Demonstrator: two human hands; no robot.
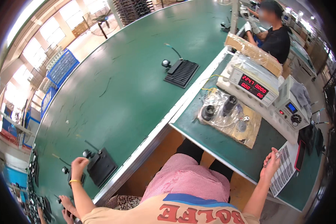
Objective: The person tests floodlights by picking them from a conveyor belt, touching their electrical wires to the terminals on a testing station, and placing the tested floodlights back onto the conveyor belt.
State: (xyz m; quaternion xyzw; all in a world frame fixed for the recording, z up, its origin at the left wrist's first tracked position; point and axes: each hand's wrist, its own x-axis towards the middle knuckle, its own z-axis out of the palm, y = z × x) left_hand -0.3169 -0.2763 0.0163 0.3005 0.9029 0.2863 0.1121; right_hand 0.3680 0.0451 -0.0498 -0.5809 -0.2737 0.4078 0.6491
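My left hand, with a yellow band at its wrist, is at the lower left. Its fingers are closed at the round knob of a black floodlight lying on the green table. Beside it lies a smaller black piece with a round head and wire, partly behind my wrist. On the right, my right hand is raised with curled fingers pressed together; whatever they hold is too small to make out. It hovers by a white sheet of printed labels on the side table.
Another finned floodlight lies farther up the green table. The side table bears a board with black sockets, a meter, a power unit and a red-edged phone. Other people's hands show lower left; a co-worker sits beyond.
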